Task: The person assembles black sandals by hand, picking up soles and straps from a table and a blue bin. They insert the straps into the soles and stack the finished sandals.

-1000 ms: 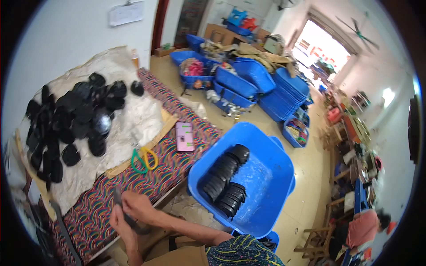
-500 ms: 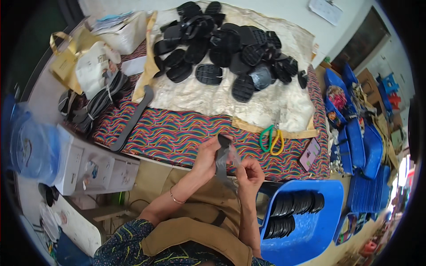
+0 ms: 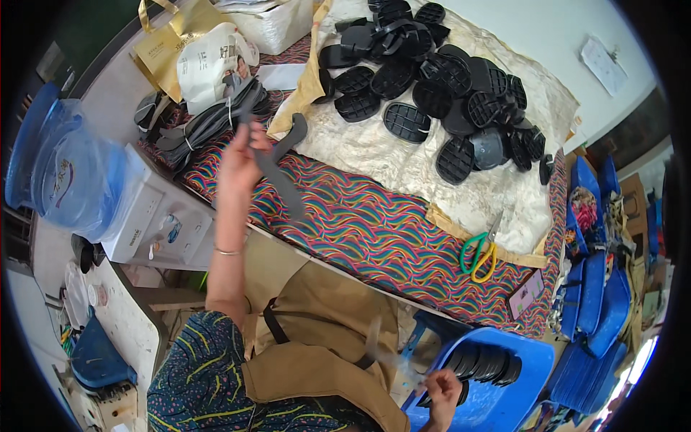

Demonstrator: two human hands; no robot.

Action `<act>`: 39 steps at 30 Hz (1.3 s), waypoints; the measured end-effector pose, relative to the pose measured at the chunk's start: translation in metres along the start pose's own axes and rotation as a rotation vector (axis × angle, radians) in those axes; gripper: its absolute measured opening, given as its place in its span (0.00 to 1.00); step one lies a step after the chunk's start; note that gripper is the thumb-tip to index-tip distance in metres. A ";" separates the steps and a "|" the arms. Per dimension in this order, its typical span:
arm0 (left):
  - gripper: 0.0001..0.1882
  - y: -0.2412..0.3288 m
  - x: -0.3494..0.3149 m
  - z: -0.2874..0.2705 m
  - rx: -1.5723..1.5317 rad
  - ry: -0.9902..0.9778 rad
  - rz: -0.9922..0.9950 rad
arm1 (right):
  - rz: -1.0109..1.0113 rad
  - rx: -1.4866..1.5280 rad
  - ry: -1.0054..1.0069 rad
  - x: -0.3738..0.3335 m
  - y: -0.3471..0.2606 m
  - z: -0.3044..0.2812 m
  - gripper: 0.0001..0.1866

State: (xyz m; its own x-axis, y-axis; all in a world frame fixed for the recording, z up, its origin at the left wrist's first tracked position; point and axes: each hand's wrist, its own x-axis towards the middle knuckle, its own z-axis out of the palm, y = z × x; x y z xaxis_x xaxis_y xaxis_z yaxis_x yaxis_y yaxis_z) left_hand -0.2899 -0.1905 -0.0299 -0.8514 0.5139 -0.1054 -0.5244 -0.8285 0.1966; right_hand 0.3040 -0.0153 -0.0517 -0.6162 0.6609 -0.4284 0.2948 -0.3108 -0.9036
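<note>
My left hand is raised over the table's left side, closed on a dark grey strap. The strap slants down toward the table's front edge and is somewhat blurred. Close to it, a second grey strap with a rounded end lies partly behind the held one. A tied bundle of dark straps is just beyond my left fingers. Low on the right, my right hand pinches a thin clear plastic strip, smeared by motion. This hand is at the left rim of a blue tub holding rows of black pieces.
Black soles are heaped on a whitish sheet. Scissors with green and yellow handles and a phone lie at the right. Bags stand at back left, beside a water dispenser. Blue tubs are stacked at far right.
My hands have come apart from in front of me. The left has gone far left with the strap; the right has dropped to the blue tub with the plastic strip. The view has shifted.
</note>
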 end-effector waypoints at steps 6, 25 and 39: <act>0.14 0.020 -0.043 0.046 0.497 -0.088 0.185 | -0.387 -0.837 -0.054 0.025 -0.026 0.062 0.11; 0.12 -0.198 -0.187 0.022 1.054 -0.689 -0.800 | -0.559 0.571 0.465 0.141 -0.144 0.135 0.18; 0.10 -0.194 -0.150 -0.012 1.403 -1.127 -0.999 | -0.624 0.816 0.843 0.096 -0.124 0.023 0.17</act>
State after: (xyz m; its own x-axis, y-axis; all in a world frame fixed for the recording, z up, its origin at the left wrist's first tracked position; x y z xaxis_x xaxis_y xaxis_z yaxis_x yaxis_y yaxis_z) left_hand -0.0608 -0.1100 -0.0639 0.3298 0.9188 -0.2168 0.1299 0.1833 0.9744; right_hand 0.1920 0.0708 0.0188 0.2388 0.9679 -0.0780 -0.5723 0.0754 -0.8166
